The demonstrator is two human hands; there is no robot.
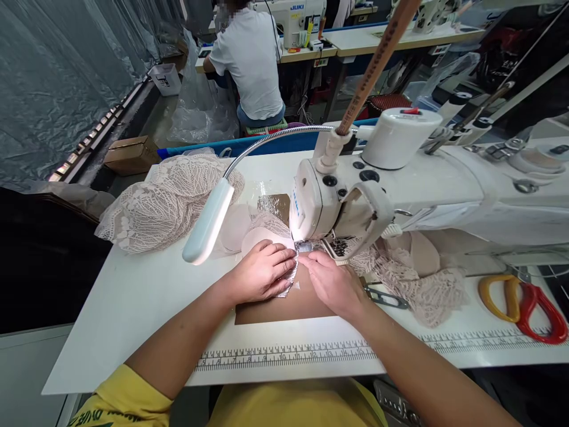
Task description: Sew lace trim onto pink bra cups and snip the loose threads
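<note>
1. Two hands work at the sewing machine [355,201], seen from the head camera. The left hand [262,273] has its grip curled on the lace [290,284], holding its edge. The right hand [333,284] has its grip released, fingers flat on the cloth.
2. Lace lies on a brown sheet [275,311] on the desk [133,308], reaching the presser foot [306,246].
3. Lamp [207,222] hangs over the left hand, with the lace pile [164,201] behind. Snips [386,296] and scissors [524,299] lie to the right.
4. Another person [251,59] sits at a far machine.

white table [133,308], lace pile [164,201] left, sewing machine [444,190], scissors [524,302] right, ruler [288,356] along front edge
</note>
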